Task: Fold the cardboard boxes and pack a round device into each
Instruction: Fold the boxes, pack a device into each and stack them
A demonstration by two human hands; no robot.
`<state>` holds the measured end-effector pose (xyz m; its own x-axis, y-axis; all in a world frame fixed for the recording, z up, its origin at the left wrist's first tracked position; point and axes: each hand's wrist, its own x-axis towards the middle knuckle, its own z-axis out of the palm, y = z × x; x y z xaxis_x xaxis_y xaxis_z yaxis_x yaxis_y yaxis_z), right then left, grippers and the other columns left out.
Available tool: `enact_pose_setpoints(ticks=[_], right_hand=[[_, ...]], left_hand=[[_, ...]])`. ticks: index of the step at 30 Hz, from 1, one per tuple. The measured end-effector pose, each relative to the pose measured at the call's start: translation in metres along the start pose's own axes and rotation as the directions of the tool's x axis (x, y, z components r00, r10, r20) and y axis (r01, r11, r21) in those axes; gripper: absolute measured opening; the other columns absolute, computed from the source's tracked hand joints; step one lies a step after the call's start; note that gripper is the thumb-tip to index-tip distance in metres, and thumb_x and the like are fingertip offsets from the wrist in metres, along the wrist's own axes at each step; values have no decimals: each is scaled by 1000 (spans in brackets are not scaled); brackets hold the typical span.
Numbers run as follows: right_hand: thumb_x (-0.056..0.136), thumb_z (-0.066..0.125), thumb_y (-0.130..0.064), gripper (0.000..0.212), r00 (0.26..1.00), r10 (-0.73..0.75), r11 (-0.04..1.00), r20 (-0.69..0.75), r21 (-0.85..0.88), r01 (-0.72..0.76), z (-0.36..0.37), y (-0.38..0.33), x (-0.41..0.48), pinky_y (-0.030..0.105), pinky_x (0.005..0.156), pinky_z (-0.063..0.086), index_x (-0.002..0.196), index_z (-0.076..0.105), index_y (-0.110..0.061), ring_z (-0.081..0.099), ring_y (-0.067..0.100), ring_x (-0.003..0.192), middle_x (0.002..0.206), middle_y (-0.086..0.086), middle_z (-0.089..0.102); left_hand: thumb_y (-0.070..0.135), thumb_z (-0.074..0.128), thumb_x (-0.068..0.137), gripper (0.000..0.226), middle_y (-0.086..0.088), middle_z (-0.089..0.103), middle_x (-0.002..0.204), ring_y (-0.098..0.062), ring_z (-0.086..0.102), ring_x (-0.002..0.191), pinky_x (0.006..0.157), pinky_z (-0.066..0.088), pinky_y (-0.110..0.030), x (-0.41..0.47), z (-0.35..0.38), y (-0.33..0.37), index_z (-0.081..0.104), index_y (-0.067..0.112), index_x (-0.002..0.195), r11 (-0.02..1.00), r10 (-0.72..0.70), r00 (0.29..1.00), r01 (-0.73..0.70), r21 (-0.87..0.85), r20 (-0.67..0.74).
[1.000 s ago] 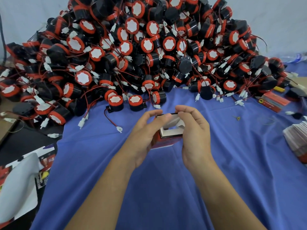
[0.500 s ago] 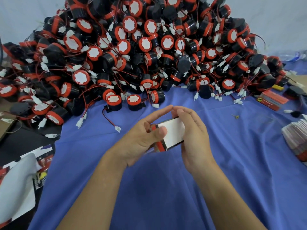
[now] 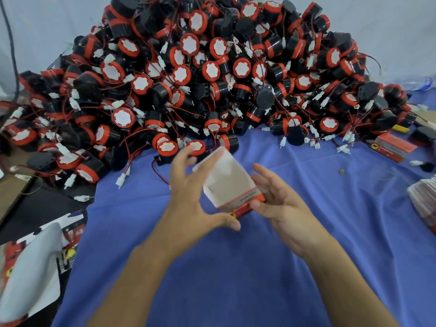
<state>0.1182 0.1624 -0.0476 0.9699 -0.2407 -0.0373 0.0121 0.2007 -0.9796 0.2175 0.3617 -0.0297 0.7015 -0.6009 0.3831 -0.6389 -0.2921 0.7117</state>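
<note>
Head view. A cardboard box point(image 3: 228, 182), partly erected, is held above the blue-covered worktop point(image 3: 236, 284), between the two hands and just near of the heap of round devices point(image 3: 212, 72).

The left hand point(image 3: 195, 199) has the grip. Its thumb lies under the near corner, and its spread, curled fingers point(image 3: 185, 156) reach round the far left edge. The right hand point(image 3: 283, 206) is open. Its straight fingers lie along the right side of the box and its thumb tip touches the red band at the near end. Motion blur leaves the exact contacts uncertain.

The long axis of the box appears to run from near right, at the red band, to far left, with a pale brownish face turned upward.

The heap lies on the far side of the box. The closest red-and-black device point(image 3: 167, 147) sits just beyond the left fingertips, so the left hand is the nearer one for a pick. The right hand would then have to take over the box. A stack of flat cartons point(image 3: 422, 201) lies at the right edge, well apart.

Half a second earlier both hands closed over the box with their fingertips meeting above a white face. Now the hands have spread apart, and the box has turned and tilted toward the heap.
</note>
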Motion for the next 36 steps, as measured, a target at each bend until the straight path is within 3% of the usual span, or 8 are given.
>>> enact_pose_setpoints(ticks=[2, 7, 10, 14, 21, 27, 31, 36], right_hand=[[92, 64, 13, 70, 1000, -6, 982, 0, -187, 6, -8, 4, -4, 29, 107, 48, 146, 50, -29, 54, 5, 135, 146, -7, 59], [84, 77, 4, 65, 999, -47, 772, 7, -634, 41, -23, 11, -11, 44, 111, 46, 137, 57, -28, 58, 9, 128, 134, -10, 63], [84, 78, 1, 69, 999, -24, 753, 29, -657, 37, -22, 7, -13, 42, 111, 46, 139, 54, -33, 57, 9, 128, 135, -11, 63], [88, 68, 9, 89, 960, 154, 865, 232, -501, -18, -47, -18, -18, 28, 120, 35, 157, 34, -36, 39, -3, 145, 155, -22, 46], [100, 49, 11, 52, 970, 87, 989, -225, -95, -111, -56, -35, 64, 26, 104, 49, 141, 59, -20, 63, 8, 124, 137, -5, 67], [101, 50, 8, 64, 982, 116, 923, -147, -350, -162, -25, -28, 151, 32, 108, 45, 158, 35, -14, 50, 20, 138, 160, 2, 42], [92, 66, 7, 54, 996, 51, 879, -67, -471, -77, -14, -18, 179, 29, 99, 55, 137, 57, -22, 66, 5, 102, 142, 6, 60], [82, 86, -25, 70, 972, -127, 714, -196, -699, -47, -12, -4, 189, 20, 91, 44, 142, 53, -13, 62, 10, 111, 130, -1, 63]], left_hand=[[58, 96, 51, 131, 16, 5, 167, -1, 12, 154, 116, 28, -28, -10, 6, -9, 15, 59, 155, 972, -159, 981, 137, -189, -107], [18, 85, 83, 91, 24, 64, 132, 3, 58, 126, 98, 53, -19, -22, 23, -16, 34, 44, 153, 842, -278, 945, 327, -430, 173], [12, 78, 90, 58, 26, 62, 133, 4, 56, 128, 97, 52, -17, -20, 25, -13, 56, 40, 136, 878, -246, 955, 292, -380, 164], [43, 84, 73, 73, 25, 60, 137, 9, 54, 127, 97, 53, -19, -13, 7, -8, 54, 43, 140, 791, -311, 920, 389, -471, 237], [18, 58, 105, 23, -3, 68, 127, -15, 68, 115, 92, 58, -24, 75, 15, -14, 66, 19, 126, 568, -491, 860, 439, -696, 142], [7, 51, 100, 14, -7, 55, 98, -19, 48, 90, 80, 40, -37, 151, 60, -40, 61, 17, 104, 707, -500, 834, 549, -446, 234], [-5, 45, 94, 43, -6, 71, 115, -25, 65, 107, 88, 54, -36, 168, 71, -53, 58, 19, 126, 705, -523, 830, 548, -450, 192], [-7, 43, 99, 51, 2, 68, 116, -24, 66, 112, 96, 59, -42, 161, 64, -48, 48, 14, 145, 682, -521, 834, 536, -498, 184]])
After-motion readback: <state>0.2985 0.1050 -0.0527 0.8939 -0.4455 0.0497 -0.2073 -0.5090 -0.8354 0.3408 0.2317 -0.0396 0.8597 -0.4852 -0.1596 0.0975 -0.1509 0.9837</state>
